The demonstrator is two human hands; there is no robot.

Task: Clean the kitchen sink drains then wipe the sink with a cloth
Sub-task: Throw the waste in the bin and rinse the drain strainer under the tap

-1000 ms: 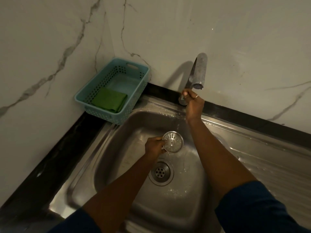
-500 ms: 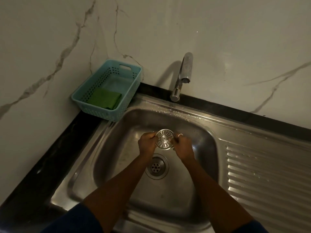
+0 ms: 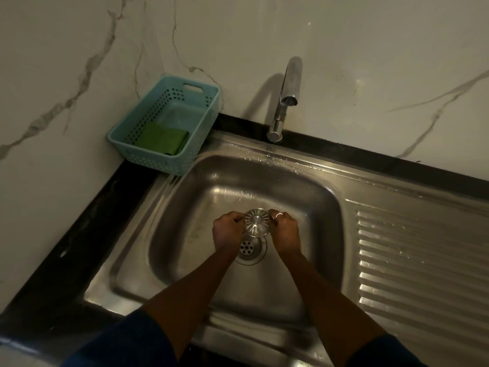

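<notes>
A round metal drain strainer (image 3: pixel 256 222) is held above the steel sink bowl (image 3: pixel 185 234), just over the open drain hole (image 3: pixel 248 248). My left hand (image 3: pixel 228 231) pinches its left edge and my right hand (image 3: pixel 285 231), with a ring on one finger, pinches its right edge. Both hands have curled fingers. A folded green cloth (image 3: pixel 162 139) lies in the teal basket (image 3: pixel 132 128) at the back left.
The tap (image 3: pixel 287 96) stands behind the bowl against the marble wall, with no water visibly running. A ribbed steel draining board (image 3: pixel 418 260) lies to the right. A black counter strip (image 3: pixel 79 234) borders the sink on the left.
My right hand left the tap and came down to the strainer, which both hands now hold. The strainer has dropped slightly toward the drain.
</notes>
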